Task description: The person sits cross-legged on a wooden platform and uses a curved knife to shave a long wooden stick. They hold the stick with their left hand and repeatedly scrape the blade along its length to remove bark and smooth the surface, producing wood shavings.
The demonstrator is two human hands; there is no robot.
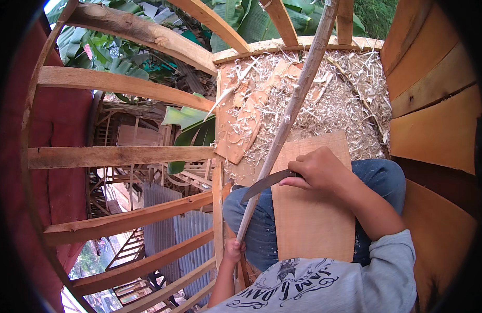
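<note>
My left hand grips the lower end of a long, slender wooden pole. From there the pole runs up and to the right, past the top edge of the view. My right hand is closed around the handle of a curved knife, most of that handle hidden by the fingers. The knife's dark blade points left and lies across the pole, a little above my left hand. Between my arms a flat wooden board rests on my lap, over my blue jeans.
Pale wood shavings cover the platform ahead of my knees, with loose flat wood pieces among them. Wooden rails line the left side, with a drop beyond them. Plank walls stand close on the right.
</note>
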